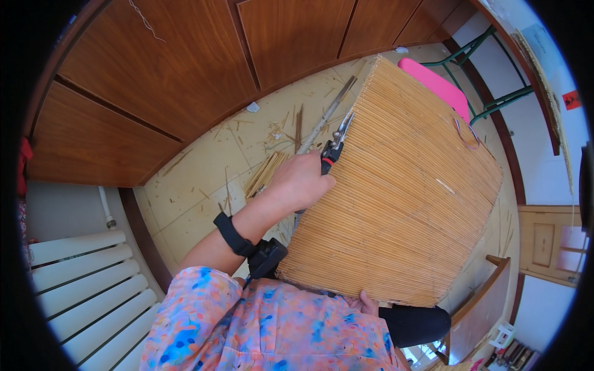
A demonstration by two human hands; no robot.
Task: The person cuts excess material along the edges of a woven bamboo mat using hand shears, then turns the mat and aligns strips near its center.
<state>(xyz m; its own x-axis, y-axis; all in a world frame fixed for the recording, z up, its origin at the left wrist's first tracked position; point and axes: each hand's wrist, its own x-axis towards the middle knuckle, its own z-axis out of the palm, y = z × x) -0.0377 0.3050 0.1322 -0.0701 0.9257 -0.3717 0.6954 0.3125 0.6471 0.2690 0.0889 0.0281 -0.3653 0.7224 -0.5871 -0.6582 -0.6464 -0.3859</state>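
Note:
A large panel of tan plant stalks, laid side by side, slopes in front of me. My left hand is closed round the dark handles of a pair of hand shears with a red band. Their metal blades point away from me along the panel's left edge; whether they have a stalk between them is too small to tell. At the near edge, against my patterned top, my right hand grips the panel, its fingers partly hidden. A loop of thin cord lies on the panel's far right part.
Cut stalks and scraps litter the tiled floor at left, beside a long grey bar. Wooden cabinets stand beyond. A white radiator is at lower left, a pink seat at far right, a wooden stool at lower right.

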